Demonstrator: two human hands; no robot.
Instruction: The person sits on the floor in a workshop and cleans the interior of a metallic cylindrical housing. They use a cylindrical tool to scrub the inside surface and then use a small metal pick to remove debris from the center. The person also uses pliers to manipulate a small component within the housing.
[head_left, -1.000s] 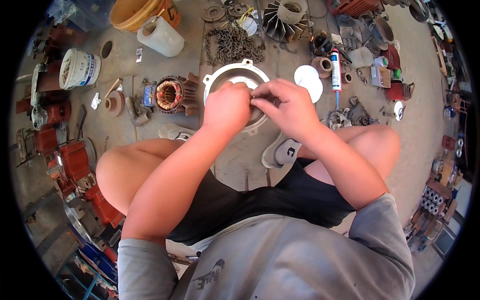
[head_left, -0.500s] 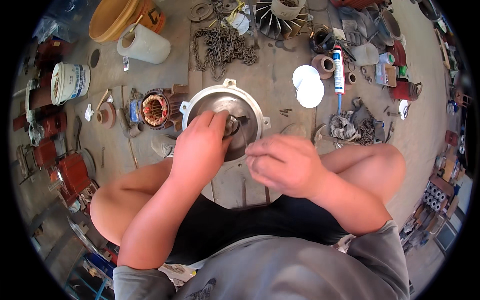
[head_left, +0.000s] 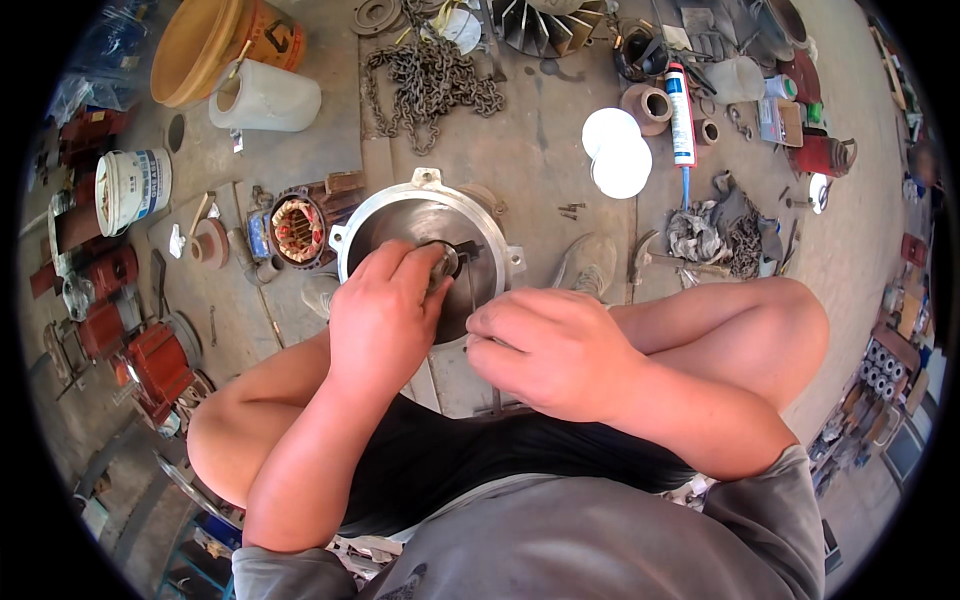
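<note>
A round, pale metal motor housing (head_left: 427, 187) with bolt lugs on its rim stands between my legs, its open top facing up. My left hand (head_left: 385, 315) reaches over its near left edge, fingers curled round a small metal ring (head_left: 447, 262) at the middle of the bowl. Beside that ring lies a dark slot or key-shaped piece (head_left: 467, 250). My right hand (head_left: 555, 350) is closed in a pinch at the near right rim. From its fingertips a thin rod-like tool (head_left: 473, 290) runs into the bowl; its tip is hard to make out.
Left of the housing lies a motor stator with copper windings (head_left: 298, 230). Beyond are a chain heap (head_left: 425, 90), a white cylinder (head_left: 270, 97) and an orange bucket (head_left: 200, 50). Rightward lie white discs (head_left: 620, 165), a sealant tube (head_left: 682, 120), a hammer (head_left: 675, 260) and rags (head_left: 697, 235).
The view has shifted; the housing and both hands now appear a little lower and further left. My left hand keeps its hold on the ring, and my right hand stays pinched on the thin tool.
</note>
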